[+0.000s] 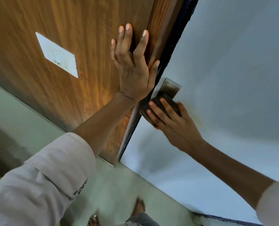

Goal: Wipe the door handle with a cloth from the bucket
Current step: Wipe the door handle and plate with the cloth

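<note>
**Cloth on the handle, other hand bracing the wood panel**

Right hand [173,124] is pressing a dark cloth [161,103] over the door handle, fingers curled around the wad; the handle itself is hiding under it. Only the upper end of the steel handle plate [170,88] is showing above the cloth, two screws visible. The cloth is looking slightly blurred.

Left hand [134,66] is lying flat and open, fingers spread, holding nothing, palm against the brown wood panel [70,46], thumb sitting right at the panel's edge.

Between the two hands a dark strip [174,39] is running along the edge where the wood meets the pale blue-grey door [225,54]. The plate is sitting just beside that strip.

A white switch plate [57,54] is mounted on the wood, well apart from the left hand. Both sleeves are rolled back. Below, bare feet [139,207] are standing on open greenish floor [119,185], close to the door's bottom edge. No bucket is showing in view.
</note>
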